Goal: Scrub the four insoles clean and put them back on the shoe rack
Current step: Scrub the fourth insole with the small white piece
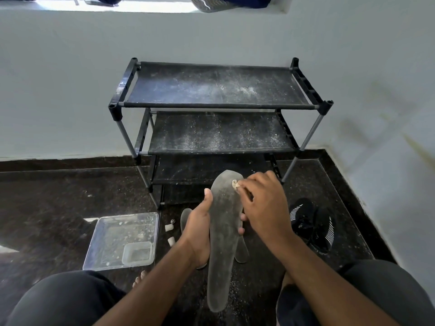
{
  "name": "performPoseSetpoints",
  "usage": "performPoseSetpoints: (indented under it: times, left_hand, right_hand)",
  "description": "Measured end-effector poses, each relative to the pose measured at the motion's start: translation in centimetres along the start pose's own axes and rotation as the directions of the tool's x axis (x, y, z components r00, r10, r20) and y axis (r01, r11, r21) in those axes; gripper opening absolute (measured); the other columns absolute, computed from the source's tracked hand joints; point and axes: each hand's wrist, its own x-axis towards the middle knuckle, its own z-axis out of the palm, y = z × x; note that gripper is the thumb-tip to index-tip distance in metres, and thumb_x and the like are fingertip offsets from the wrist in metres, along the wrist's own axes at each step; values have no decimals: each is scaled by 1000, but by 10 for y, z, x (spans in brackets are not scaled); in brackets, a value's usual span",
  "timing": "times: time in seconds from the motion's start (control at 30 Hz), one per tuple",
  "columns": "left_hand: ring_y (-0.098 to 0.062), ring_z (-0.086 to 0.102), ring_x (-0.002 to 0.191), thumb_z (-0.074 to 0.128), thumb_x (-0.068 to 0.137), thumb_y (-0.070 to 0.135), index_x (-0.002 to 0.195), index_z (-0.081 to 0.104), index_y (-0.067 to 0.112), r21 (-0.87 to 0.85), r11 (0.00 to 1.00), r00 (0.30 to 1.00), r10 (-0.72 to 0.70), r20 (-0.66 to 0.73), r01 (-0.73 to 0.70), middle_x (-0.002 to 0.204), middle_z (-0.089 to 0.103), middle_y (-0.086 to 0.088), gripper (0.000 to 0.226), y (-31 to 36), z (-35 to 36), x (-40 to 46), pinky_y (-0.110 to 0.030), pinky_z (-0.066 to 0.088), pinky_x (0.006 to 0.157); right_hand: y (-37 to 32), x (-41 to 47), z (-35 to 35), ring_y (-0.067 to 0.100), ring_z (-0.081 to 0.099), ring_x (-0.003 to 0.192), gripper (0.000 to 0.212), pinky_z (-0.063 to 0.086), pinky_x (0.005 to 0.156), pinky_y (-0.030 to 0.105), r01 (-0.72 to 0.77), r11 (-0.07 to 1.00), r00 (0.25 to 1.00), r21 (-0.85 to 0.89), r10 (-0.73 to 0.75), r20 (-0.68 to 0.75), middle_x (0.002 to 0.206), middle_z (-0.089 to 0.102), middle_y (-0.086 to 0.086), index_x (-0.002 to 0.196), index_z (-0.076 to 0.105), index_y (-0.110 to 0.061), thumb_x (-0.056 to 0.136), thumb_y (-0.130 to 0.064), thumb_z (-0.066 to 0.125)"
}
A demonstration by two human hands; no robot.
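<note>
A long grey insole (223,234) stands nearly upright in front of me, its toe end pointing toward the shoe rack (211,107). My left hand (197,229) grips its middle from the left, thumb on the front face. At the toe end, my right hand (261,208) pinches a small pale scrubbing piece (234,184) against the insole. Other grey insoles lie on the floor behind my hands; parts show at the left (186,217) and lower right (242,252). The rack's black shelves are dusted with white powder and hold nothing.
A clear plastic tray (122,241) with a small container inside lies on the dark floor at the left. Small white pieces (170,234) lie beside it. A pair of black shoes (313,224) sits at the right. My knees frame the bottom.
</note>
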Motion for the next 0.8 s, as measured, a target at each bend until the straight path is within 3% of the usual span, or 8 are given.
performPoseSetpoints:
  times: [0.1,0.2,0.27,0.43,0.53,0.67,0.73,0.8]
  left_hand:
    - [-33,66,88,34,102,68,130,69,0,-1,1000,1000,1,-11,-1,109,69,-24,82,-2,-2,1,-45,57,81]
    - [-33,68,116,33,104,66,134,68,3,21,1000,999,11,-41,-10,130,69,-23,78,-2,-3,1,-47,53,98]
    - [-33,66,123,32,104,65,134,68,3,19,1000,999,12,-45,-12,135,67,-22,78,-1,-4,0,-47,49,103]
    - [-34,68,100,33,104,66,123,74,3,-5,1000,1000,2,-23,-2,123,69,-24,78,-2,2,-1,-51,54,94]
    - [-32,74,101,34,106,61,129,70,0,-6,1000,1000,5,-29,-5,121,72,-24,75,3,2,-3,-44,61,82]
    - [-33,73,106,31,106,62,126,72,-1,3,999,998,49,-44,-49,118,73,-24,78,17,-5,-2,-45,55,94]
    - [-34,72,109,32,106,64,127,71,-2,-31,999,998,25,-50,-27,123,71,-25,79,18,-6,-1,-46,53,99]
    - [-32,74,100,32,108,57,122,74,-2,-24,999,998,27,-55,-29,114,73,-23,74,14,-5,-1,-44,58,88]
  right_hand:
    - [0,-3,2,14,47,84,9,46,75,33,10,999,1000,33,-10,3,84,61,-5,93,75,-13,94,-18,67]
    - [-11,-15,7,15,48,83,15,46,72,35,150,987,985,51,-154,83,84,62,-5,92,74,-13,97,-20,63]
    - [-11,-14,8,15,48,82,15,46,70,35,185,983,979,20,-186,86,83,62,-5,90,74,-14,97,-22,62]
    - [3,-1,3,14,48,83,7,47,74,35,8,1000,1000,18,-8,-17,84,62,-5,92,75,-13,93,-18,69]
    - [-5,-9,6,15,48,83,11,47,73,36,101,994,993,50,-104,51,85,63,-5,91,74,-13,95,-20,66]
    - [-19,-22,14,17,50,85,22,47,73,39,249,960,945,131,-271,184,86,63,-5,89,74,-13,98,-25,58]
    - [-18,-20,14,15,50,86,19,47,73,38,263,957,941,124,-283,188,86,63,-7,88,74,-14,97,-25,61]
    - [-12,-13,10,14,47,84,13,47,72,38,209,973,963,102,-223,153,86,62,-8,89,74,-16,95,-23,65]
